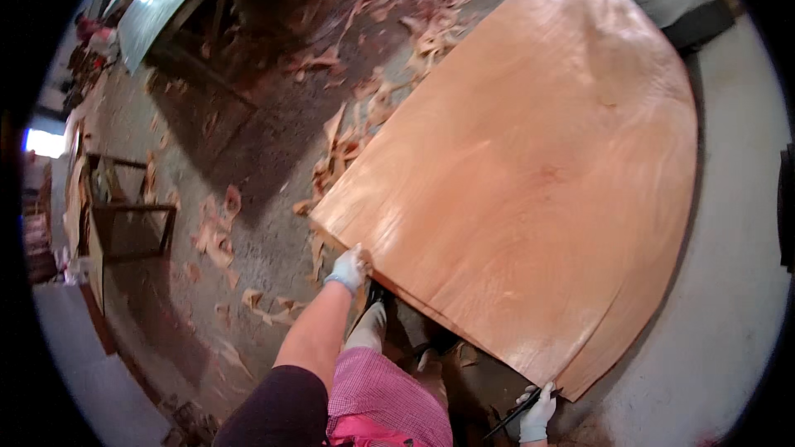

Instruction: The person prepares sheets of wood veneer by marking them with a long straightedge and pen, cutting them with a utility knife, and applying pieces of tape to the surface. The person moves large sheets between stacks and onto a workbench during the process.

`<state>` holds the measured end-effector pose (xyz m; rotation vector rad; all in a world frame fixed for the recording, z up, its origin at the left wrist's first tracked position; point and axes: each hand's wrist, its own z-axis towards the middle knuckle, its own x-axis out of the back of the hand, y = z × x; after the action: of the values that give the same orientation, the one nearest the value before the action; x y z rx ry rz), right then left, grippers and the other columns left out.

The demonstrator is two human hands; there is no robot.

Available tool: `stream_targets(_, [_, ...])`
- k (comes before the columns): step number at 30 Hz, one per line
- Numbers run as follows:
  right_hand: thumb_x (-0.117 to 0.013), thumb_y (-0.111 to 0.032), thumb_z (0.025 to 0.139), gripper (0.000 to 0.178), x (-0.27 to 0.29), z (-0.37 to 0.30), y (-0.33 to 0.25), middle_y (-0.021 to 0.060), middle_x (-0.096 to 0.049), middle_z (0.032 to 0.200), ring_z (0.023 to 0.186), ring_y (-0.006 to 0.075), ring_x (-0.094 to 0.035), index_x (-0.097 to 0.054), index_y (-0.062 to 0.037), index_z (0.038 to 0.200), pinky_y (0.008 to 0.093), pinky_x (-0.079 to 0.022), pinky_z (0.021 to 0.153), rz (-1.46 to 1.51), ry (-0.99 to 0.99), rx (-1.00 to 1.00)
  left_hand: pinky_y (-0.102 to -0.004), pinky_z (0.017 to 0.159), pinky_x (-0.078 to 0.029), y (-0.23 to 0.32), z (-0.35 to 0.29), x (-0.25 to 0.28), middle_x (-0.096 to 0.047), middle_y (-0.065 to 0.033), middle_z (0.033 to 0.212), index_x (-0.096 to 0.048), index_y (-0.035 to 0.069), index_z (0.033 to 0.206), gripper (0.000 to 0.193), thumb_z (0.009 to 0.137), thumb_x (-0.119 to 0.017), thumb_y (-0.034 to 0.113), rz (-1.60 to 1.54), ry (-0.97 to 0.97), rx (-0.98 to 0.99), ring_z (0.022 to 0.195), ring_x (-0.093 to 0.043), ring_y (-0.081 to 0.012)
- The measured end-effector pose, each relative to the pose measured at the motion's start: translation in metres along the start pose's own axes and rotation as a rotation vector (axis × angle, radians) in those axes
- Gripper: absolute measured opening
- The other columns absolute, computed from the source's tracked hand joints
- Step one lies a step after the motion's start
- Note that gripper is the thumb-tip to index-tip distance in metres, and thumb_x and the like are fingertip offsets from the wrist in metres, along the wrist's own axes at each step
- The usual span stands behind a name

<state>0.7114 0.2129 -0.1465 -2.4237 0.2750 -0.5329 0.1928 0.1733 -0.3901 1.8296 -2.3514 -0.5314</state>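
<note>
A large, smooth tan-brown sheet (pixel 513 182), apparently leather, spreads out before me, its surface shiny and slightly wrinkled at the far end. At its near left edge, my left hand (pixel 351 269) in a white glove is closed on the rim. My right hand (pixel 538 414), also gloved in white, sits at the near right corner, closed around a slim black tool (pixel 507 422) that looks like shears. The tool's tip touches or lies close to the corner; which one I cannot tell. What supports the sheet is hidden beneath it.
Tan offcuts (pixel 219 228) litter the concrete floor (pixel 273 165) to the left. A wooden stand (pixel 132 207) is at far left, and a grey-topped table (pixel 170 4) at upper left. Behind the sheet is a round grey-topped object (pixel 671 0). A pale wall or surface (pixel 729 281) runs along the right.
</note>
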Motion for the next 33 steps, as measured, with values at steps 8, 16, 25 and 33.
stream_targets(8, [-0.048,-0.042,0.099,0.031,-0.006,0.04,0.017,0.0034,-0.06,0.083,0.067,0.0158,-0.056,-0.053,-0.012,0.106,0.0332,-0.049,0.059,-0.002,-0.092,-0.113,-0.04,0.092,-0.047,-0.05,0.049,0.001,-0.046,-0.0128,0.138,-0.043,0.006,0.135,0.051,0.095,-0.058,0.034,-0.08,0.079,0.014,0.123,-0.047,-0.0298])
stream_targets(16, [-0.044,-0.039,0.102,0.028,0.008,0.064,0.053,0.0043,-0.058,0.092,0.073,0.0161,-0.054,-0.05,-0.0153,0.115,0.0341,-0.049,0.067,-0.007,-0.061,-0.129,-0.0356,0.075,-0.049,-0.045,0.07,0.013,-0.065,-0.0125,0.101,-0.063,0.001,0.109,0.032,0.091,-0.063,0.027,0.35,0.335,-0.125,0.084,-0.059,-0.0218])
stream_targets(25, [-0.043,-0.036,0.102,0.033,0.016,0.063,0.083,0.0049,-0.058,0.095,0.076,0.0157,-0.055,-0.049,-0.0134,0.125,0.0336,-0.051,0.069,-0.012,-0.139,-0.138,-0.0337,0.066,-0.05,-0.043,0.1,0.067,-0.068,-0.0102,0.096,-0.066,-0.002,0.1,0.025,0.088,-0.068,0.021,0.393,0.342,-0.177,0.074,-0.062,-0.0188])
stream_targets(33, [-0.046,-0.037,0.101,0.034,0.01,0.071,0.096,0.0069,-0.059,0.096,0.073,0.0159,-0.056,-0.05,-0.0119,0.124,0.0332,-0.052,0.066,-0.078,-0.028,-0.127,-0.0309,0.058,-0.046,-0.041,0.078,0.05,-0.066,-0.005,0.094,-0.065,0.005,0.1,0.014,0.09,-0.066,0.015,0.169,0.343,-0.14,0.072,-0.059,-0.0171])
